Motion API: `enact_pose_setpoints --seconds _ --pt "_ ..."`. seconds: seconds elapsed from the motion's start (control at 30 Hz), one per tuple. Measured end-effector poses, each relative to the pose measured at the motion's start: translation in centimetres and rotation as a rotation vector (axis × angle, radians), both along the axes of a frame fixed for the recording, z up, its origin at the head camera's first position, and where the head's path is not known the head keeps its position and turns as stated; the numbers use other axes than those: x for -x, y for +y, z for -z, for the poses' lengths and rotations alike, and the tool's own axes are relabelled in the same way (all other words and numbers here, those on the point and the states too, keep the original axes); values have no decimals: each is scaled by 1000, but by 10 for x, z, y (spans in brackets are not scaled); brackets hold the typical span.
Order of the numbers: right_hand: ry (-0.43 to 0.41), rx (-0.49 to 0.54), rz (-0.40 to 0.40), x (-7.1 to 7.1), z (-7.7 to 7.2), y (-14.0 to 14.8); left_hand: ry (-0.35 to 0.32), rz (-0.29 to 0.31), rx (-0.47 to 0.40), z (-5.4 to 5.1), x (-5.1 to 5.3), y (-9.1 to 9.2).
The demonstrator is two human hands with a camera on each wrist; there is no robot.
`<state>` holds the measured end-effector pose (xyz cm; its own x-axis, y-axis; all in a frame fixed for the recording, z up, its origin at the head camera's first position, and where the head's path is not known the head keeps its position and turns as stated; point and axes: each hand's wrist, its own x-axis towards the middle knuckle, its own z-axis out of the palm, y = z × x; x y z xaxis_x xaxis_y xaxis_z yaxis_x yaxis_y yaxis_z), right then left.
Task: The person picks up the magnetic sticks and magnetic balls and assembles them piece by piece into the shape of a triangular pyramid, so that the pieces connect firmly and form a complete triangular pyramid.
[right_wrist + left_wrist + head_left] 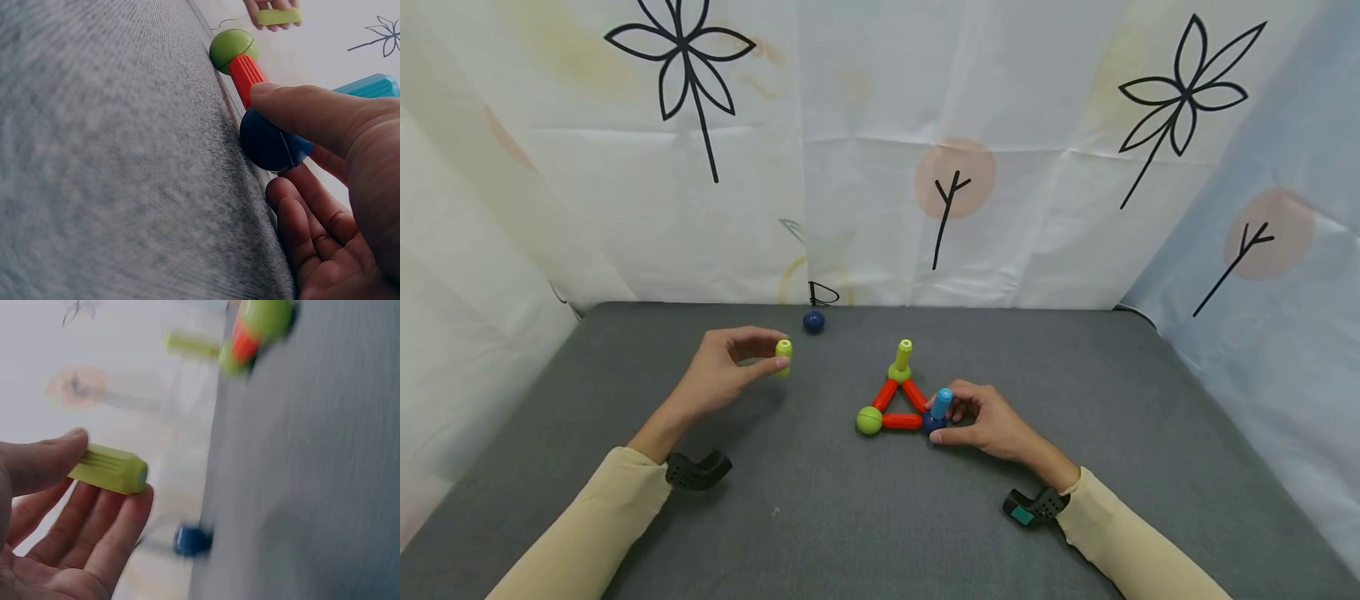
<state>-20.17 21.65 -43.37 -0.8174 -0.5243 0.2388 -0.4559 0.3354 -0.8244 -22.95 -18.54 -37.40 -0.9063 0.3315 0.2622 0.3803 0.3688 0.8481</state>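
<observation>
A triangle of red rods (902, 421) lies on the grey table, with a green ball (869, 420), a yellow-green ball (898, 373) and a dark blue ball (269, 140) at its corners. An upright yellow-green rod (904, 354) stands on the back ball, a light blue rod (942, 403) on the blue one. My right hand (992, 425) pinches the blue ball between thumb and fingers. Left of the triangle, my left hand (722, 373) holds a loose yellow-green rod (111, 469) above the table, between thumb and fingertips.
Another dark blue ball (814, 322) sits at the table's back edge, beyond my left hand. Behind the grey table (850, 517) hangs a white patterned curtain (865, 108), which also runs along both sides.
</observation>
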Motion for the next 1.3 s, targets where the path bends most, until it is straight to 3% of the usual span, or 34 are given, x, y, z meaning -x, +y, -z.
enact_pose_setpoints --seconds 0.27,0.5,0.73,1.07,1.3 --pt "-5 -4 4 0 0 0 -59 186 -170 5 -18 64" --pt "-15 1 13 0 -2 0 -105 285 -180 12 -22 94" --pt "-10 7 4 0 -1 0 -111 328 -163 20 -21 103" --pt "-12 14 3 0 0 0 -43 336 -89 25 -23 104" --pt "-11 1 8 1 0 -1 14 354 23 33 -21 99"
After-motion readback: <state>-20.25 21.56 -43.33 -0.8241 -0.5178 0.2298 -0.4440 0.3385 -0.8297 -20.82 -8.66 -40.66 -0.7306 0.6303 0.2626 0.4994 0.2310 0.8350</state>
